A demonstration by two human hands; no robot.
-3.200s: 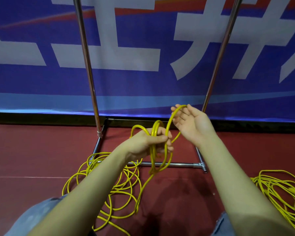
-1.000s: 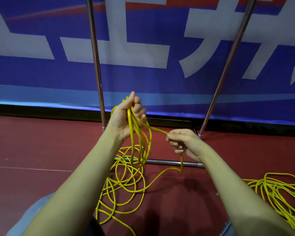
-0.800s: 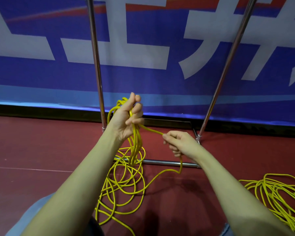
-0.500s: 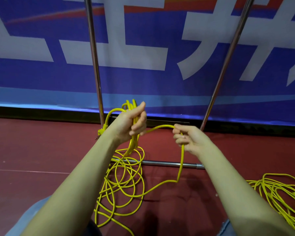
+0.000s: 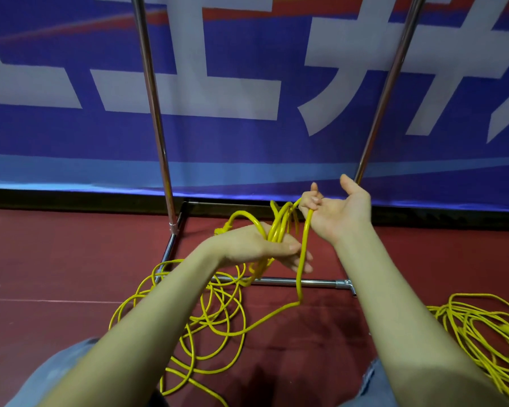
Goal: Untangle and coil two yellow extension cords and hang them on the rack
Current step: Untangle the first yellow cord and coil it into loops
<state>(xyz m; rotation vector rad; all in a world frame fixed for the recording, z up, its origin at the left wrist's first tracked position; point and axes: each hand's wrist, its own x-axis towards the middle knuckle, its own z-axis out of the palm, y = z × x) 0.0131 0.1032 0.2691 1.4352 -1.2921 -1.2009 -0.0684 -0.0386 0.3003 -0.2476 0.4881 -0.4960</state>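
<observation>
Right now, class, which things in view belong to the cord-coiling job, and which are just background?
Job:
cord being coiled
left hand
right hand
second cord pile
rack

Background:
blue banner
red floor

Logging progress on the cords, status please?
Left hand grips yellow cord coil; right hand feeds next loop. Loose yellow cord on red floor. Second yellow cord pile untouched; chrome rack bare.

Big white characters on the blue banner [image 5: 247, 136]
They're cut off by the top edge, only lower strokes showing, so no word reads; nothing else here carries text.
</observation>
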